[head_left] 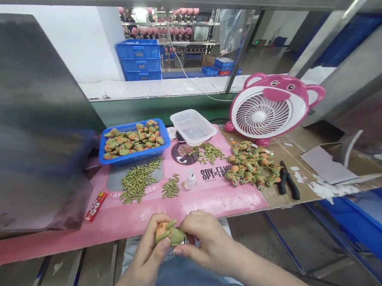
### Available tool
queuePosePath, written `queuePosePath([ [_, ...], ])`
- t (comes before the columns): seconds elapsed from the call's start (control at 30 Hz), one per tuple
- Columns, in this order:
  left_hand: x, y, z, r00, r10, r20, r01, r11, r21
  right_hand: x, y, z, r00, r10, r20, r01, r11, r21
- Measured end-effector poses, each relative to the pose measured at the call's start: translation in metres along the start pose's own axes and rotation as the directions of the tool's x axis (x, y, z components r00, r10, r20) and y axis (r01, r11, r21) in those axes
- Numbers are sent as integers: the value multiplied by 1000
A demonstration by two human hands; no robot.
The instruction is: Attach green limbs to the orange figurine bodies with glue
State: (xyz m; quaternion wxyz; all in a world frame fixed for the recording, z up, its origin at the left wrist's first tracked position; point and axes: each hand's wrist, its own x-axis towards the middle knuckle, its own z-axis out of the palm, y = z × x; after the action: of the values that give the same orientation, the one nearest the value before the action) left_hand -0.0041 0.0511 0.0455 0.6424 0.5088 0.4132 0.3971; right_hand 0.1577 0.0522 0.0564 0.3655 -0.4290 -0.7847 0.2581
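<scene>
A small green-and-orange toy figure [177,236] is between my two hands over my lap, just off the table's front edge. My left hand [148,254] wraps around its orange side, thumb on the front. My right hand [210,239] pinches the other end, where a black-and-white detail shows; its fingertips are partly hidden. Thin green limb-like pieces [138,180] lie heaped on the pink mat [195,207], with a smaller heap [170,186] beside them. A small clear bottle [190,180] stands close by. More green pieces [210,153] lie farther back.
Toy bodies fill a blue basket [135,157] at the back left, near a white basket [194,124]. Figures with limbs [249,165] cluster at right beside black-handled pliers [288,182]. A pink fan [260,110] stands behind. A red packet [95,206] lies left, by a dark panel [31,127].
</scene>
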Motion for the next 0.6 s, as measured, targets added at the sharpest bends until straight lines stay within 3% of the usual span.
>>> queuePosePath([
  [0.17,-2,2,9,990,-59,-127,58,998,-4,-2,4,1,1000,21,-17,-20,999,39],
  [0.4,8,-5,19,988,-103,-118,118,985,125,-10,17,-1,992,-1,-127,8,998,54],
  [0.5,14,-19,20,989,-135,-61,141,984,104,-18,30,-3,990,44,-136,-44,999,6],
  [0.6,21,-30,18,996,-74,-55,77,996,44,-28,58,-18,953,157,-257,-188,977,-98],
])
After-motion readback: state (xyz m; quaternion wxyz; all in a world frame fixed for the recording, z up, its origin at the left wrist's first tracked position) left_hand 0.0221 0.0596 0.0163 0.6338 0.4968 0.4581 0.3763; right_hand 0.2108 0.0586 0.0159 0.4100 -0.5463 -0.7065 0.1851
